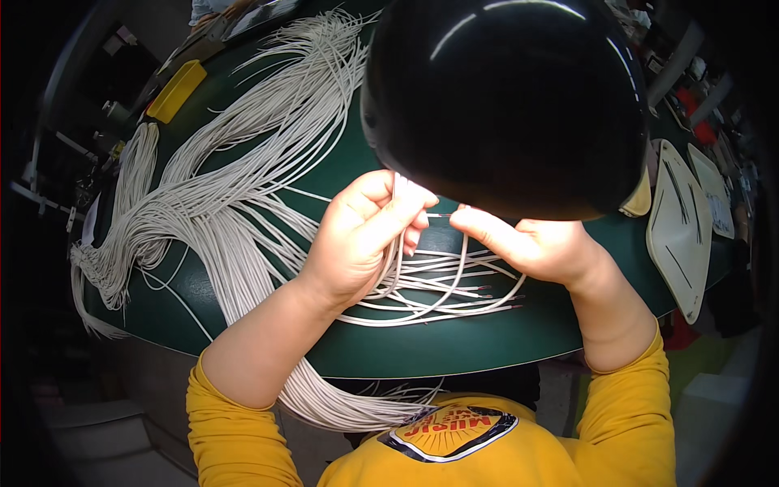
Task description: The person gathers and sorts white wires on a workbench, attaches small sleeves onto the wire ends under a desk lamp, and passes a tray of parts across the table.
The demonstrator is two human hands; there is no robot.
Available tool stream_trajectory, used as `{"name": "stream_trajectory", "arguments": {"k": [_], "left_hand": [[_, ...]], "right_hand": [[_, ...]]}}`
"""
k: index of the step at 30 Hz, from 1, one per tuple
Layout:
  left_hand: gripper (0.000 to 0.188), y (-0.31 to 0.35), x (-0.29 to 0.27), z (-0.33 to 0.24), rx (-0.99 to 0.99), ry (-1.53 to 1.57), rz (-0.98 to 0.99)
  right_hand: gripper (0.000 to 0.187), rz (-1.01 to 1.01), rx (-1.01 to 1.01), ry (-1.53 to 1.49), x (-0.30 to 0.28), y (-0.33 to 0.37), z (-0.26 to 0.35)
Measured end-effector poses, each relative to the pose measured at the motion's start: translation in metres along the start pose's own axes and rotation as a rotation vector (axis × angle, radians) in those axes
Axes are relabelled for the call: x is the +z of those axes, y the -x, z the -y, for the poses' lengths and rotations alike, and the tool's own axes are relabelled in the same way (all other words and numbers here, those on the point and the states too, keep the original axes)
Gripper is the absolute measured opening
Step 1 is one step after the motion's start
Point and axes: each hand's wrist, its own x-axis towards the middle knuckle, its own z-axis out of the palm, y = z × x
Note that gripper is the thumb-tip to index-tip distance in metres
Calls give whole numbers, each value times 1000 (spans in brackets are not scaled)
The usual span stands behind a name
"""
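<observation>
Both of my hands meet under the front rim of a large black dome, with white wires between them. My left hand is closed on a few white wires that loop down from its fingers. My right hand pinches near the tip of a thin wire end that spans the small gap between the hands. Its other fingers are partly hidden by the dome. Below the hands, several loose white wires lie with their dark or bare tips pointing right.
The black dome covers the upper middle. A large bundle of white wires spreads over the green table at left and hangs past its front edge. A yellow tray lies far left. Pale trays with thin dark pieces stand at right.
</observation>
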Motion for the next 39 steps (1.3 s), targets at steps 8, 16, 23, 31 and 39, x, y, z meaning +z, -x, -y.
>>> {"name": "stream_trajectory", "arguments": {"k": [8, 16, 23, 31, 39], "left_hand": [[9, 2, 7, -8, -91, 26, 126], [6, 4, 7, -11, -124, 14, 77], [6, 5, 7, -11, -121, -21, 88], [10, 3, 12, -10, -142, -114, 128], [9, 2, 8, -8, -145, -192, 125]], "right_hand": [[13, 115, 62, -115, 12, 6, -7], [11, -206, -215, 296, 7, 0, -18], [10, -177, -103, 99, 6, 2, -8], [13, -129, 108, -428, 14, 4, -6], [10, -206, 87, -99, 15, 1, -1]]}}
